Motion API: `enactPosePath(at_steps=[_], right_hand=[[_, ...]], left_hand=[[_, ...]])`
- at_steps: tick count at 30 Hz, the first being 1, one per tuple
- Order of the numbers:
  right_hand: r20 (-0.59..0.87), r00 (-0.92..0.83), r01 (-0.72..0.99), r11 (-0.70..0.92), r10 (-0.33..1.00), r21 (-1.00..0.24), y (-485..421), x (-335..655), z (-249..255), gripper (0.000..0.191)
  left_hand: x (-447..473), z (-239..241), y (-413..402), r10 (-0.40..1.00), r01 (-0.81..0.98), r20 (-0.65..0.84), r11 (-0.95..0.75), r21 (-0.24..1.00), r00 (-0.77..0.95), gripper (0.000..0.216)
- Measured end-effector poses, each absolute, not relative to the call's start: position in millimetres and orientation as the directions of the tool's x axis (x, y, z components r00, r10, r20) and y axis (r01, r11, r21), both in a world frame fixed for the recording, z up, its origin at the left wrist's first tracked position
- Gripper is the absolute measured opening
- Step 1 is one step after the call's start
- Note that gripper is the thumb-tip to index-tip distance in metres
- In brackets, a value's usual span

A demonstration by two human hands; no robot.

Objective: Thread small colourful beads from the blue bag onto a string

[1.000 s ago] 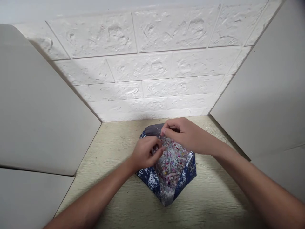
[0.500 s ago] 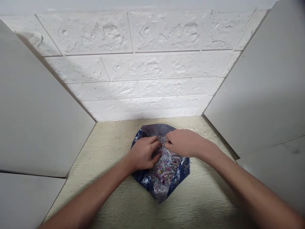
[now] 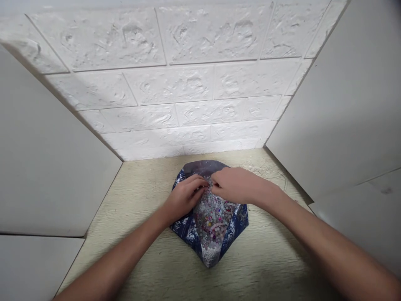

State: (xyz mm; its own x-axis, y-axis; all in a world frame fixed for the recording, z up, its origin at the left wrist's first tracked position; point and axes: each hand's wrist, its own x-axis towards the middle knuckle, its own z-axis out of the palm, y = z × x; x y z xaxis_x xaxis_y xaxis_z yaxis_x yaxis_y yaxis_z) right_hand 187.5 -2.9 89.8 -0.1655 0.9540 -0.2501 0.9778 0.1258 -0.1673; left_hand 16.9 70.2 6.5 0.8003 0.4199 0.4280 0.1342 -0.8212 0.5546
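A dark blue bag with silvery rose patterns (image 3: 191, 234) lies spread open on the table, its sides folded down. Inside it is a heap of small mixed beads (image 3: 213, 221), mostly clear and white with pink, purple and yellow ones. Over the left side of the heap, my left hand (image 3: 184, 195) has its thumb and fingertips pinched together. My right hand (image 3: 233, 184) comes in from the right, its fingers curled closed close to the left fingertips. Whatever either hand pinches is too small or hidden to make out.
Thin hair-like threads (image 3: 269, 169) lie on the pale wood-grain table (image 3: 140, 251) to the right of the bag. A white brick-patterned wall (image 3: 175, 83) stands behind. Plain white panels close in the left (image 3: 46, 146) and right (image 3: 354, 104) sides.
The left thumb has closed up to the fingers, where there was a gap before. My right hand has shifted slightly left, and the view has tilted a little.
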Motion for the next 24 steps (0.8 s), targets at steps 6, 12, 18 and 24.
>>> enactPosePath(at_steps=[6,12,18,24], right_hand=[[-0.060,-0.233,0.935,0.207,0.971,-0.287,-0.4,188.7,94.7,0.025],[-0.047,-0.237,0.927,0.212,0.970,-0.310,-0.5,190.6,93.9,0.024],[-0.027,-0.211,0.923,0.190,0.977,-0.334,0.4,192.1,92.2,0.021],[-0.044,-0.212,0.940,0.192,0.976,-0.281,0.9,189.9,92.1,0.022]], left_hand=[[18.4,8.1,71.8,0.648,0.054,0.449,-0.603,0.796,0.615,0.005],[19.3,7.9,69.2,0.742,-0.006,0.442,-0.508,0.861,0.504,0.009],[18.0,8.8,69.6,0.727,0.007,0.461,-0.539,0.842,0.509,0.008],[20.1,5.8,70.4,0.786,-0.075,0.384,-0.400,0.914,0.485,0.011]])
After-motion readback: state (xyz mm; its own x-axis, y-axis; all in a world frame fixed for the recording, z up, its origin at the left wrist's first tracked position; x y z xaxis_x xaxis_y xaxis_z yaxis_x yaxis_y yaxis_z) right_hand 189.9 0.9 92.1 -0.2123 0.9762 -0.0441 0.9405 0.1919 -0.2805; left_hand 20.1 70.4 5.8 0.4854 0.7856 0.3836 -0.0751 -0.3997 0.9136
